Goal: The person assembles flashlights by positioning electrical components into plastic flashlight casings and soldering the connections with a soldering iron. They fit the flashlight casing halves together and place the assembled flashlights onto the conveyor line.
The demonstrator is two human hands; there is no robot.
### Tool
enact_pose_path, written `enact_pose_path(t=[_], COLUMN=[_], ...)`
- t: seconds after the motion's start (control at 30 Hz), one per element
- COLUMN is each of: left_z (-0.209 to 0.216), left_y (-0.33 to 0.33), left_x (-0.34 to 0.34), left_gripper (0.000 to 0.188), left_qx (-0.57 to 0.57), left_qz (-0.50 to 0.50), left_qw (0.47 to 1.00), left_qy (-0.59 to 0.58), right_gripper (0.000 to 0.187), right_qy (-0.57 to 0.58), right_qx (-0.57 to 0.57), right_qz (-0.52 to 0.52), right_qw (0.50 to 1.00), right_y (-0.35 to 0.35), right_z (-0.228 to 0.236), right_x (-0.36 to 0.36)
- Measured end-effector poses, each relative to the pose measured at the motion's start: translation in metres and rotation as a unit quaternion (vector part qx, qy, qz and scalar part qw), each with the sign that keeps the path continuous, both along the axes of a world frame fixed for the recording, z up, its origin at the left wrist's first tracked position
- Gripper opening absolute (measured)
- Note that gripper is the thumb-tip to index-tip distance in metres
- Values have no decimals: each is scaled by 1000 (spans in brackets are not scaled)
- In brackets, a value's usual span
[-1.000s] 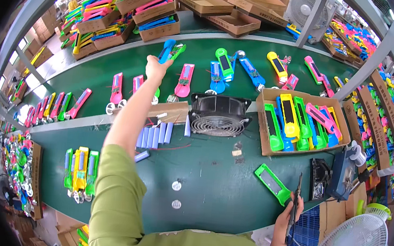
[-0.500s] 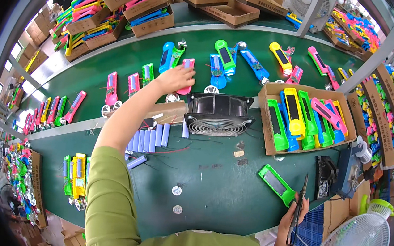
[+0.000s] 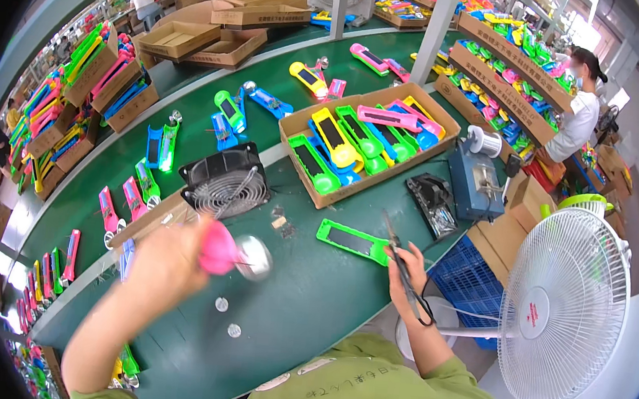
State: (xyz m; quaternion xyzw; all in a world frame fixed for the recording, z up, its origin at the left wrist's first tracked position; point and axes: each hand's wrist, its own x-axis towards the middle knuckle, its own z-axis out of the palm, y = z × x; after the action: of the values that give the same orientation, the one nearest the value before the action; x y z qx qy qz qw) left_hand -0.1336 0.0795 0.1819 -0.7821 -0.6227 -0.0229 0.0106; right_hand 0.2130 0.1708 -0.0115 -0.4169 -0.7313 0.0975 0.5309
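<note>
My left hand (image 3: pixel 168 258), smeared by motion, grips a pink plastic lamp housing (image 3: pixel 218 248) above the green table. A silvery reflector cup (image 3: pixel 254 258) is at the housing's end, blurred too. Farther right, my right hand (image 3: pixel 409 276) is closed round a slim dark soldering iron (image 3: pixel 401 265), which slants up and to the left with a black cord looping at its lower end. A green housing shell (image 3: pixel 354 241) with a dark panel lies just left of that hand; its near end meets the fingers. Whether they also grip the shell is hard to tell.
A black fan (image 3: pixel 227 180) stands behind my left hand. Beyond the shell is a carton (image 3: pixel 341 194) of coloured shells. A blue machine (image 3: pixel 475 176) with a white spool stands right, near a large white fan (image 3: pixel 564 308). Lamp parts line the green belt (image 3: pixel 189 110).
My left hand has come back from the belt with the pink housing. The view has turned right. My right hand still holds the soldering iron beside the green shell.
</note>
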Motion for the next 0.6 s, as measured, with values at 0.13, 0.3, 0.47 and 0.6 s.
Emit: enact_pose_path(t=[0.13, 0.3, 0.47, 0.6], left_z=[-69, -120, -126, -143], left_y=[-55, -83, -93, -90], left_x=[71, 100, 98, 107], left_gripper=[66, 67, 39, 15], left_qx=[-116, -98, -31, -8], left_qz=[-75, -6, 52, 71], left_qw=[990, 995, 961, 959], left_qy=[3, 20, -270, -275], right_gripper=[33, 33, 36, 36], right_qy=[-58, -91, -74, -20], right_qx=[-5, -28, -41, -57], right_qz=[90, 141, 162, 179], right_qw=[994, 985, 983, 982], right_y=[1, 6, 8, 0], right_z=[3, -1, -5, -5], right_x=[1, 2, 0, -5])
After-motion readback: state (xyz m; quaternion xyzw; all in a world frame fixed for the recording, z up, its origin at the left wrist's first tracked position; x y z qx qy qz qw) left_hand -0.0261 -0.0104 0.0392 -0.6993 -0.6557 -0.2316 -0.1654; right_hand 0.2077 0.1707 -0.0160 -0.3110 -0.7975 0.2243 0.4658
